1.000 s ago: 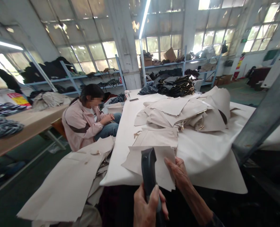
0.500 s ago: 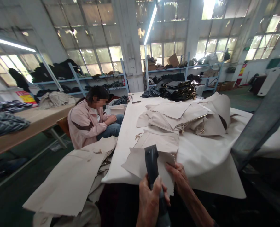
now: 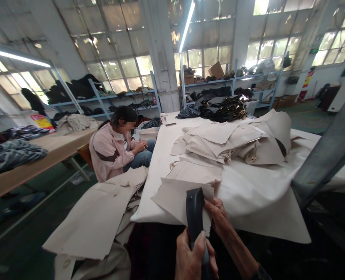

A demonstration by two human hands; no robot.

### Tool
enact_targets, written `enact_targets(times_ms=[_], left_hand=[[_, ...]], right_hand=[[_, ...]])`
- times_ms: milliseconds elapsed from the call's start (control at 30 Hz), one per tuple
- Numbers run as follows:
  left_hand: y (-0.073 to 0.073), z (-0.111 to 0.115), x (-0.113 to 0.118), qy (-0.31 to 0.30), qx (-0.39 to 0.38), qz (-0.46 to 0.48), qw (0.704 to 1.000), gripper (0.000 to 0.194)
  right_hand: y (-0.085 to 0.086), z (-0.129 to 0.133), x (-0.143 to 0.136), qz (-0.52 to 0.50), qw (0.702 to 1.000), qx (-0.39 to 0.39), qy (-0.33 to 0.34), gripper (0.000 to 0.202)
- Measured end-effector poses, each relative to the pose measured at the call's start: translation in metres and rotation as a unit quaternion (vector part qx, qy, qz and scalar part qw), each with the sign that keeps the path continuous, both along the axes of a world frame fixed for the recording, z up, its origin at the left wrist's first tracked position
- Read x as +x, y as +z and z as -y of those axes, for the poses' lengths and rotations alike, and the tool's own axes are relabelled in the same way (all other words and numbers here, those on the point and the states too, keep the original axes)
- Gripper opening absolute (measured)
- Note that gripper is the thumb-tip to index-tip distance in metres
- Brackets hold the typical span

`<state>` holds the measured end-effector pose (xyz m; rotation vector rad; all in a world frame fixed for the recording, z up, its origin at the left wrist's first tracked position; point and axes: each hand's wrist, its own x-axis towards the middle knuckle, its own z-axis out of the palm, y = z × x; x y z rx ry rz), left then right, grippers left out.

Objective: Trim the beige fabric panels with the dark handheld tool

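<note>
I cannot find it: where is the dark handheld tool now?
The dark handheld tool stands bottom centre, gripped by the left hand, its tip over the beige fabric piece held by the right hand.

Bare white desk (image 3: 161, 155) runs open along the left edge toward the far end. To the right, a heap of beige fabric pieces (image 3: 227, 144) blocks passage — beyond it, a dark stack (image 3: 223, 109). A grey slanted beam (image 3: 324, 155) bars the right side.

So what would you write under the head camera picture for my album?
Left hand grips a dark handheld tool against a beige fabric piece pinched by the right hand, at a white table.
</note>
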<state>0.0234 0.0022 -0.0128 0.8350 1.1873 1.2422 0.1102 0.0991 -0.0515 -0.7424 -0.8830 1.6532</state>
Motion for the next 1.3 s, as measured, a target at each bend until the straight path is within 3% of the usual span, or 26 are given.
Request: enact_targets(times_ms=[200, 367, 433, 500, 633, 767, 1033, 1200, 1300], left_hand=[[0.011, -0.008, -0.003, 0.010, 0.013, -0.018, 1.000, 0.040], [0.009, 0.015, -0.016, 0.062, 0.005, -0.001, 0.998, 0.040], [0.003, 0.028, -0.022, 0.102, -0.027, 0.014, 0.994, 0.042], [-0.005, 0.040, -0.028, 0.139, -0.060, 0.024, 0.988, 0.043], [-0.019, 0.062, -0.042, 0.191, -0.082, 0.022, 0.978, 0.043], [-0.023, 0.077, -0.048, 0.235, -0.097, 0.024, 0.967, 0.045], [-0.026, 0.072, -0.037, 0.214, -0.095, 0.060, 0.970, 0.046], [-0.037, 0.055, -0.044, 0.179, -0.091, 0.060, 0.978, 0.045], [-0.035, 0.048, -0.051, 0.189, -0.079, 0.030, 0.978, 0.043]], right_hand=[[-0.005, -0.002, 0.002, 0.032, 0.999, 0.001, -0.023, 0.036], [-0.019, -0.030, -0.009, 0.058, 0.990, -0.016, -0.128, 0.036], [-0.022, -0.032, -0.016, 0.080, 0.987, -0.015, -0.136, 0.035], [-0.023, -0.023, -0.022, 0.107, 0.989, -0.013, -0.104, 0.034], [-0.029, 0.010, -0.031, 0.141, 0.989, -0.011, 0.032, 0.035], [-0.037, 0.029, -0.042, 0.112, 0.986, -0.038, 0.120, 0.040], [-0.046, 0.031, -0.061, 0.048, 0.988, -0.046, 0.138, 0.036], [-0.051, 0.032, -0.057, 0.054, 0.988, -0.031, 0.141, 0.035], [-0.054, 0.032, -0.055, 0.061, 0.988, -0.026, 0.138, 0.035]])
